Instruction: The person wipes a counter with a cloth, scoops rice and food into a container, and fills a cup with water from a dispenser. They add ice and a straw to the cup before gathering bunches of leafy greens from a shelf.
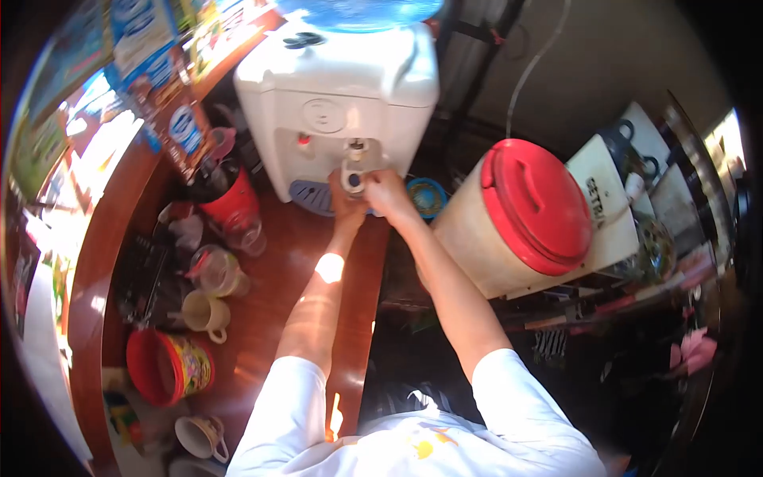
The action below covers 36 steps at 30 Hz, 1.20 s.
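Both hands are close together at the front of a white water dispenser [334, 79]. My left hand [347, 205] is closed around a small white piece with a dark round centre [354, 180], just below the dispenser's tap [357, 148]. From the other side, my right hand [385, 193] has its fingers bent in against the same piece. What kind of piece it is, I cannot tell. A second tap with a red part [304, 141] sits to the left. Under the hands lies the blue-grey drip tray [308, 195], partly covered by them.
A large cream jug with a red lid [536, 207] stands on the right. Along the left of the brown wooden counter [278, 278] are a beige mug [205, 312], a red tub [168, 367], a white cup [200, 437] and a clear cup [218, 270]. A blue water bottle [362, 12] tops the dispenser.
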Each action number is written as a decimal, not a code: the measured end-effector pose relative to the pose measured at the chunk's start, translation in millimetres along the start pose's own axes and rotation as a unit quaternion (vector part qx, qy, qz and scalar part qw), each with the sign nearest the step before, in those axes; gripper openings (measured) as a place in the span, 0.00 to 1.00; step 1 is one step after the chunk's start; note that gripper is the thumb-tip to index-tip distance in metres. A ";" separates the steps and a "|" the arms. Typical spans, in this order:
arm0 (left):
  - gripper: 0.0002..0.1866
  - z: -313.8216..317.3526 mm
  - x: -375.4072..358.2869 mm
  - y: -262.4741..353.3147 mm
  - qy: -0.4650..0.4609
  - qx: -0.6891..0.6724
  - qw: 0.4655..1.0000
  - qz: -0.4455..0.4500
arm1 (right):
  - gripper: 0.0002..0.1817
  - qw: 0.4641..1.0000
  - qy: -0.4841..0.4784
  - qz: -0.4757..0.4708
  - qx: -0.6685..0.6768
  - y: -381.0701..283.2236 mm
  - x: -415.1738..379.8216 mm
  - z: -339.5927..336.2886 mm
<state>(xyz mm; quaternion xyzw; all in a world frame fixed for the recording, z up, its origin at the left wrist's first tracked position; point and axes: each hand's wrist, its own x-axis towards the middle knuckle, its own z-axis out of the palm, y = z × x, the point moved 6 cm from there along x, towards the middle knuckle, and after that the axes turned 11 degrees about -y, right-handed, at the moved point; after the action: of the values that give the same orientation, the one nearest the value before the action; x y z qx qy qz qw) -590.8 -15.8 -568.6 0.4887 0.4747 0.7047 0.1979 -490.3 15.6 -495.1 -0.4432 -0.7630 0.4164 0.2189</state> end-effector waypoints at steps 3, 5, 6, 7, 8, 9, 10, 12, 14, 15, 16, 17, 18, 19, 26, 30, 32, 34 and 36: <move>0.40 1.2 2.0 -1.2 0.006 -0.012 1.000 0.001 | 0.17 1.000 -0.006 0.007 0.027 11.2 10.8 5.7; 0.42 0.5 -1.4 -5.0 0.003 -0.041 0.999 -0.009 | 0.17 0.998 -0.029 0.042 0.027 10.3 6.3 3.9; 0.43 0.1 -3.5 -1.9 0.004 -0.045 0.999 -0.013 | 0.18 0.997 -0.038 0.060 0.028 7.0 3.3 2.0; 0.43 -0.4 -3.6 1.5 0.006 -0.050 0.999 -0.016 | 0.18 0.998 -0.034 0.044 -0.005 5.4 5.0 2.0; 0.44 -0.3 -3.3 1.8 0.007 -0.056 0.998 -0.017 | 0.17 0.999 -0.016 0.018 -0.035 5.4 8.9 1.8; 0.43 -2.0 -5.2 2.8 0.010 -0.050 0.999 -0.016 | 0.17 0.998 0.001 -0.007 -0.065 6.2 10.9 3.2; 0.43 -4.7 -8.3 4.1 0.025 -0.020 0.999 -0.021 | 0.17 0.995 0.019 -0.033 -0.094 6.0 13.4 4.2; 0.43 -10.3 -14.2 7.8 0.056 0.042 0.997 -0.028 | 0.16 0.997 0.033 -0.001 -0.066 -9.7 5.3 2.5; 0.44 -17.4 -18.7 11.0 0.097 0.113 0.988 -0.049 | 0.15 0.996 0.056 -0.007 -0.070 -13.0 5.8 6.2; 0.45 -22.9 -24.3 15.5 0.118 0.150 0.980 -0.064 | 0.15 0.993 0.072 -0.028 -0.088 -7.0 13.6 9.3; 0.45 -28.9 -30.7 17.5 0.141 0.148 0.976 -0.075 | 0.16 0.990 0.085 -0.043 -0.105 3.8 16.4 14.1; 0.46 -33.3 -36.0 24.4 0.160 0.146 0.972 -0.090 | 0.15 0.993 0.072 -0.047 -0.086 -5.7 6.5 11.9; 0.47 -36.0 -43.5 23.9 0.180 0.143 0.968 -0.098 | 0.14 0.993 0.065 -0.057 -0.084 -13.2 0.0 9.4; 0.46 -40.7 -50.9 28.3 0.203 0.144 0.964 -0.090 | 0.14 0.995 0.031 -0.005 -0.095 -15.4 -7.6 8.2; 0.43 -84.2 -146.4 71.1 0.240 0.151 0.955 -0.087 | 0.24 0.809 -0.468 -0.190 0.301 -94.3 -172.1 14.2; 0.39 -106.4 -218.9 123.5 0.226 0.158 0.956 -0.099 | 0.31 0.396 -0.746 -0.327 0.424 -133.0 -314.7 -3.6; 0.34 -117.7 -251.8 143.5 0.253 0.159 0.950 -0.090 | 0.37 0.360 -0.751 -0.362 0.420 -152.6 -358.0 -13.9; 0.34 -127.3 -283.6 161.2 0.271 0.181 0.941 -0.092 | 0.40 0.188 -0.774 -0.402 0.452 -168.3 -407.0 -33.1; 0.34 -130.4 -313.0 175.1 0.280 0.203 0.933 -0.095 | 0.30 0.203 -0.821 -0.279 0.454 -175.6 -418.2 -31.1</move>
<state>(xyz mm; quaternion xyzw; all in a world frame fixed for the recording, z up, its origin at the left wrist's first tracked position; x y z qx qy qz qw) -533.7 -392.9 -583.8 0.2538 0.6879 0.6797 0.0195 -341.4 -375.5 -317.5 0.5643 -0.2698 0.7340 -0.2646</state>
